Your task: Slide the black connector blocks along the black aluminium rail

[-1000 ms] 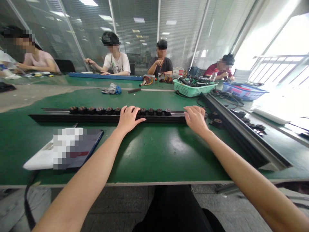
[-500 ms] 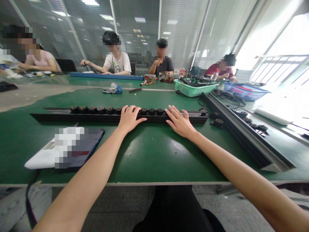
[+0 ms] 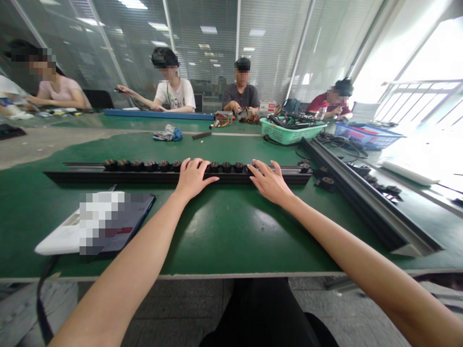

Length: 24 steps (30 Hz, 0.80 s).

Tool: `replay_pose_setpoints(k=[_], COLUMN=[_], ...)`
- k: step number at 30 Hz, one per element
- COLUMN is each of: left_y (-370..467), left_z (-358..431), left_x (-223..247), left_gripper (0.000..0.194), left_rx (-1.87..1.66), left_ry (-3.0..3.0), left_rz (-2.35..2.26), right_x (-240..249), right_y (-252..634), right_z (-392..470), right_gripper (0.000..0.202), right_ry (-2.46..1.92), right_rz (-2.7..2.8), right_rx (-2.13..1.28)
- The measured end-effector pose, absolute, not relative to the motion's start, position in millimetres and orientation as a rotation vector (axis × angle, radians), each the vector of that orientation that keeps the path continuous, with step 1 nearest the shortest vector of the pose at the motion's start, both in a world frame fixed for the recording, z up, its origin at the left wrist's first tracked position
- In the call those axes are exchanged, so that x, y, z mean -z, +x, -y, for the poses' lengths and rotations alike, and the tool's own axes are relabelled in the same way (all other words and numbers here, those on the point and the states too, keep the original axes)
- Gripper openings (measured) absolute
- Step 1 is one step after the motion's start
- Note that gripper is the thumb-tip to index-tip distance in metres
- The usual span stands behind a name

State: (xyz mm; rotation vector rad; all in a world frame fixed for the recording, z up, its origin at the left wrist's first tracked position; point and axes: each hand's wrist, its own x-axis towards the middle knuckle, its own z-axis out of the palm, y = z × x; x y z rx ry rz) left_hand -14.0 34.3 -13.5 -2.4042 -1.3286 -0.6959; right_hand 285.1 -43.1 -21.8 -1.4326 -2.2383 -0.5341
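A long black metal channel (image 3: 162, 178) lies crosswise on the green table, with several round black socket-like parts (image 3: 164, 166) in a row inside it. My left hand (image 3: 191, 179) rests over the middle of the row, fingers spread on the far side and thumb pointing right along the near wall. Further right, my right hand (image 3: 269, 180) lies with spread fingers on the row's right part, thumb close to the near wall. Neither hand visibly grasps a part, though the parts under the fingertips are hidden. Between the hands, a few round parts stay visible.
A second channel (image 3: 361, 193) slants along the right side. A white device (image 3: 61, 236) and a dark flat item (image 3: 139, 212) lie front left. Behind are a grey-blue glove (image 3: 168, 133), a green basket (image 3: 289, 132) and a blue basket (image 3: 369, 137). Several people sit across the table.
My hands stay almost in place on the channel; the right-hand fingers shift very slightly. Across the table, a person in dark clothes has lowered a hand, and another has extended an arm left.
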Motion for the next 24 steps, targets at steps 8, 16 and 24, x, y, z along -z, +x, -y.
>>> replay_pose_setpoints(k=[8, 16, 24], left_y=[-13.8, -13.3, -13.5], left_z=[-33.9, -34.1, -34.6], left_x=[13.1, 13.1, 13.6], left_gripper=[0.057, 0.057, 0.057], left_rx=[0.721, 0.689, 0.674], left_ry=[-2.428, -2.406, -2.389], left_rz=[1.338, 1.334, 1.322], right_x=[22.0, 23.9, 24.1], right_y=[283.6, 286.0, 286.4], right_z=[43.9, 42.4, 43.2], right_gripper=[0.054, 0.054, 0.053], right_ry=[-1.45, -1.461, -1.451], right_rz=[2.259, 2.251, 2.249], right_rx=[0.562, 0.65, 0.676])
